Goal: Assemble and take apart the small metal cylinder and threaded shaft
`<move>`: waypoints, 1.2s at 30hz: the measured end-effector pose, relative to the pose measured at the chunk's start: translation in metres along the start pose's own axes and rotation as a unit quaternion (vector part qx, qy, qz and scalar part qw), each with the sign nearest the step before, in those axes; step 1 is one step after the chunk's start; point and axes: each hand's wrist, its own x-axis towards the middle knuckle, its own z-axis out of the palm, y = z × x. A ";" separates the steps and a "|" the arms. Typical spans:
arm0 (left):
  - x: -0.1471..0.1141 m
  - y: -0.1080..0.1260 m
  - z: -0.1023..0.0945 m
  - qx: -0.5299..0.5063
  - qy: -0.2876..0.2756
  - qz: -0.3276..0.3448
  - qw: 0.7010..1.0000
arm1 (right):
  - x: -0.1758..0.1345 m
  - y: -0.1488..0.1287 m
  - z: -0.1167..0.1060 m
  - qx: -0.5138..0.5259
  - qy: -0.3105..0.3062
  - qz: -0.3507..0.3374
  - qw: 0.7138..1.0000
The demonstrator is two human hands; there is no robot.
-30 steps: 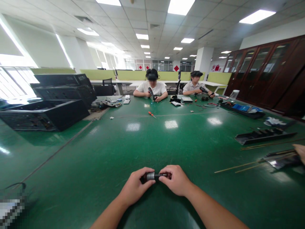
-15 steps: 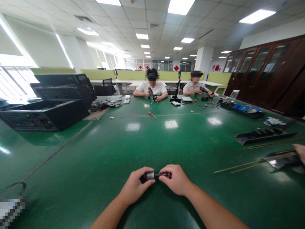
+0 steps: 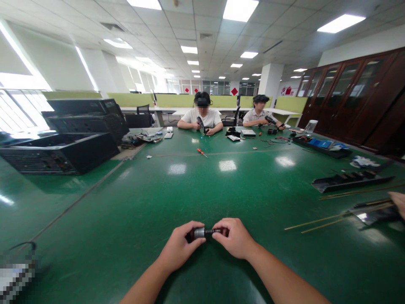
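Right at the bottom centre of the frame, here's the action: the left hand (image 3: 180, 245) has its thumb and fingers curled firmly around a silver cylinder (image 3: 199, 233), which lies level and points toward the right. Across a small gap, the right hand (image 3: 236, 240) pinches a dark shaft (image 3: 209, 231) between thumb and forefinger, its other fingers folded in. Shaft and cylinder line up end to end between the two hands, above the near part of the green table (image 3: 152, 194); whether they are one piece or two, I can't tell.

Up in the middle of the picture, an orange screwdriver (image 3: 201, 152) lies on the tabletop, well apart from both hands. Beyond it, upper centre, a person in a white top (image 3: 189, 117) bends over work with a dark tool, and to that person's right sits a second person (image 3: 252, 115), also holding a dark tool. Over on the left, black computer cases (image 3: 90, 156) are piled up. At the right edge, another person's hand (image 3: 400, 202) peeks into frame beside thin rods (image 3: 310, 224), with a dark tray (image 3: 340, 184) lying just above.
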 end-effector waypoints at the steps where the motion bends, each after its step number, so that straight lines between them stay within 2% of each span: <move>1: 0.000 0.000 0.000 0.000 0.002 0.000 1.000 | 0.000 0.000 0.000 0.000 0.001 -0.001 1.000; 36: -0.001 -0.005 0.000 -0.002 0.024 -0.004 1.000 | 0.001 0.008 -0.007 0.031 0.023 -0.015 0.999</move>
